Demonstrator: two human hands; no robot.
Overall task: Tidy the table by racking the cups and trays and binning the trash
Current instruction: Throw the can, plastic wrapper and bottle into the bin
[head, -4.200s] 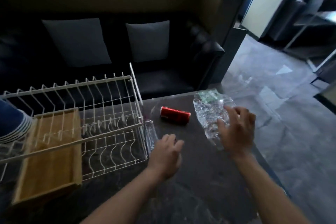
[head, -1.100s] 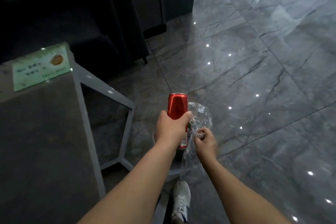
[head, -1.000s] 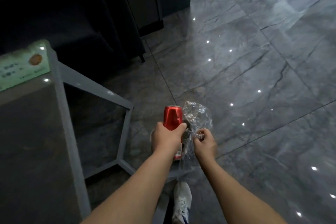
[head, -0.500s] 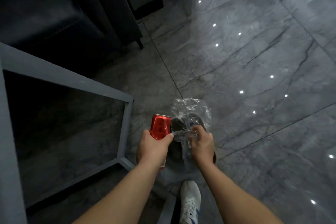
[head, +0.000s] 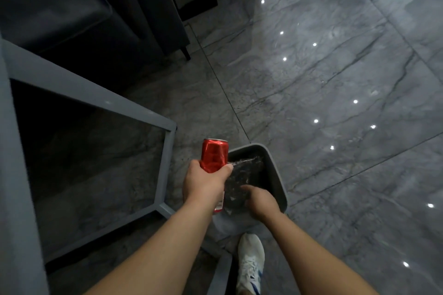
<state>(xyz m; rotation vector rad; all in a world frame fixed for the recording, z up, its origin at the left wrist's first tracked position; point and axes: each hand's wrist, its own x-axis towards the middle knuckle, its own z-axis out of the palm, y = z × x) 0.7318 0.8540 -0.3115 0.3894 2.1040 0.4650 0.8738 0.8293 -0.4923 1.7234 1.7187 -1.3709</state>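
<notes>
**Position.** The left grip point(head: 205, 185) is clenched round the lower half of a red drinks can point(head: 214, 154). The can is held roughly upright, just beside the left rim of the grey bin point(head: 275, 170) and not yet over the opening. The bin stands on the tiled floor point(head: 335, 103) close to a grey frame point(head: 165, 163). The right grip point(head: 260, 201) reaches into the bin's mouth, with fingertips on a crumpled piece of clear plastic point(head: 242, 175) that lies inside against the left wall. Whether those fingers pinch the plastic or merely press on it cannot be told, since the back of the hand hides them. A white shoe point(head: 250, 261) stands just short of the bin.

**Progress.** Binning of trash is judged to be under way: the plastic is in and the can is outstanding.

**Handling.**
- **Can:** It appears creased near the top, so it is probably empty and light. The wall is thin and will give under a hard squeeze, and the skin is smooth. The present hold round the body is sound.
- **Plastic:** It is nearly weightless, soft and springy. It is liable to unfurl above the rim or cling to the fingers, so it is best pushed down by its bulk
</notes>
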